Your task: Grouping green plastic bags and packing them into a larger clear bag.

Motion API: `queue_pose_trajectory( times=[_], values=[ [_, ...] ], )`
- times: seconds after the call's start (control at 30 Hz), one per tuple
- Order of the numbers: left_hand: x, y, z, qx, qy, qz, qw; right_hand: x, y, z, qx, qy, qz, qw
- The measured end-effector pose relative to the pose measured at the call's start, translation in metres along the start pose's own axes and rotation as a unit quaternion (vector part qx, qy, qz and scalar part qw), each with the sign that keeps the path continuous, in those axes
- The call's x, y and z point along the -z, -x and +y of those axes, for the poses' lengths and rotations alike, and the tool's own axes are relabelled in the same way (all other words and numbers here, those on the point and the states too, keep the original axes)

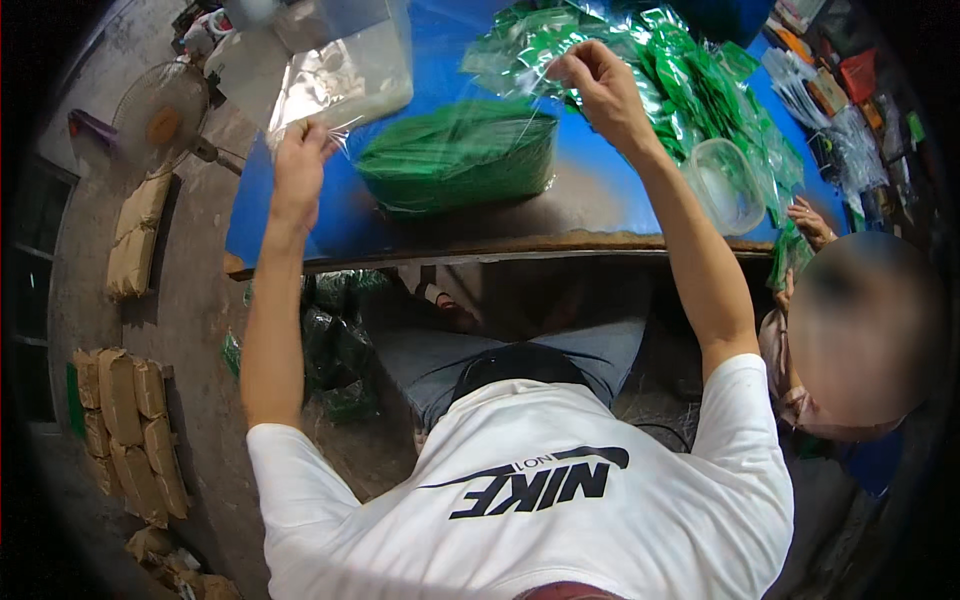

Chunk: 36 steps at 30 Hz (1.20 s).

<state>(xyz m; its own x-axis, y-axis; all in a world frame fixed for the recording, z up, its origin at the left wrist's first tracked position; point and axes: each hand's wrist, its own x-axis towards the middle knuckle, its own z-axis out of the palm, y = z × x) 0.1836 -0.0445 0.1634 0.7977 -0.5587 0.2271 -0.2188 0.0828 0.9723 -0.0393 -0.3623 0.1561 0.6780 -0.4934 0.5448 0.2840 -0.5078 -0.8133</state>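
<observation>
The left hand (300,175) and right hand (613,100) pinch clear plastic film (440,112) over the rectangular green plastic-packet bundle (460,168). It looks like wrapping, calling next for even tension.

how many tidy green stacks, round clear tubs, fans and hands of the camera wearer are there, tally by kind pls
Tidy green stack: 1
Round clear tub: 1
Fan: 1
Wearer's hands, left hand and right hand: 2
Total: 5
</observation>
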Motion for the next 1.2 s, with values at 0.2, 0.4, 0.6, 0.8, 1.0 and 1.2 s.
queue_pose_trajectory(
  times=[0.2,0.4,0.6,0.8,1.0,1.2],
  values=[
    [-0.004,0.014,-0.001,-0.088,0.126,-0.079,0.985,-0.008,0.006,-0.009,0.012,-0.089,-0.03,0.995],
    [-0.009,0.008,-0.004,-0.125,0.004,-0.045,0.991,-0.016,0.012,-0.01,-0.003,-0.138,-0.011,0.99],
    [-0.022,0.004,-0.006,-0.143,0.07,0.068,0.985,-0.04,0.01,-0.008,-0.004,-0.108,0.096,0.99],
    [-0.075,-0.021,-0.005,-0.146,-0.045,0.276,0.949,-0.068,-0.021,0.027,0.003,0.02,0.305,0.952],
    [-0.064,0.078,-0.061,-0.183,0.014,0.356,0.916,-0.068,0.102,0.012,-0.032,-0.042,0.169,0.984],
    [-0.048,0.123,-0.078,-0.027,0.022,0.281,0.959,-0.074,0.155,0.018,-0.198,-0.163,0.165,0.952]
  ],
)
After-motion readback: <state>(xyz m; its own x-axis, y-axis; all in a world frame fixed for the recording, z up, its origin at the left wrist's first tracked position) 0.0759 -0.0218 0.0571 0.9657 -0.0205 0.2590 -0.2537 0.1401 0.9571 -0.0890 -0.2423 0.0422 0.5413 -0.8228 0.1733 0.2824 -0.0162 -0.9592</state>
